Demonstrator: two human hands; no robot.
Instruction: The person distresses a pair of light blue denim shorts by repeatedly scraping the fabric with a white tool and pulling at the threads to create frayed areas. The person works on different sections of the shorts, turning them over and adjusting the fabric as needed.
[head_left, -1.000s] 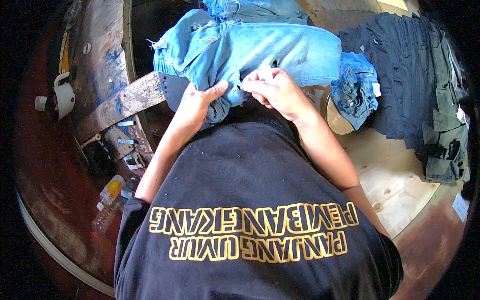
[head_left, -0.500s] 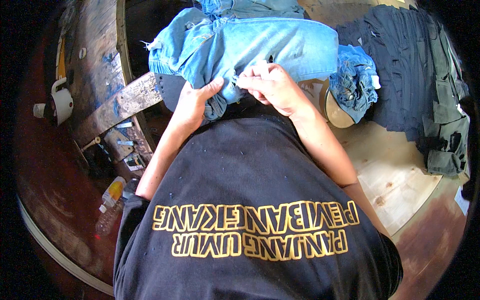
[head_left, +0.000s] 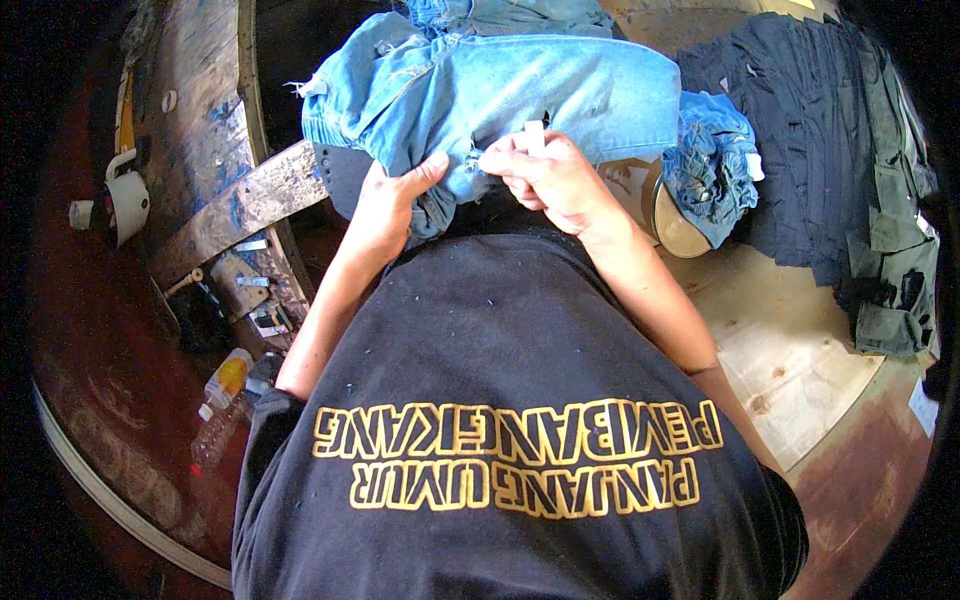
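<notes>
A light blue denim garment (head_left: pixel 560 85) with a gathered waistband at its left end lies spread in front of me. My left hand (head_left: pixel 392 205) grips its near edge, thumb on top and the other fingers hidden underneath. Right beside it, a small frayed spot (head_left: pixel 472 158) with pale threads shows in the cloth. My right hand (head_left: pixel 550 182) is closed in a pinch, its fingertips at this frayed spot. A short white piece (head_left: pixel 535 138) sticks up from between its fingers; what kind of thing it is I cannot make out. A dark slit in the denim shows just beyond it.
Crumpled blue denim (head_left: pixel 708 165) rests over a round-ended object (head_left: pixel 680 215) at the right. Stacked dark garments (head_left: pixel 800 140) lie farther right. Leftward are a worn wooden bench (head_left: pixel 190 100), a white mug-shaped container (head_left: pixel 127 205) and plastic bottles (head_left: pixel 220 410).
The right hand's fingertips have drawn slightly to the right, and the white piece stands more upright. My left hand keeps its grip on the denim. The whole view has shifted a little.
</notes>
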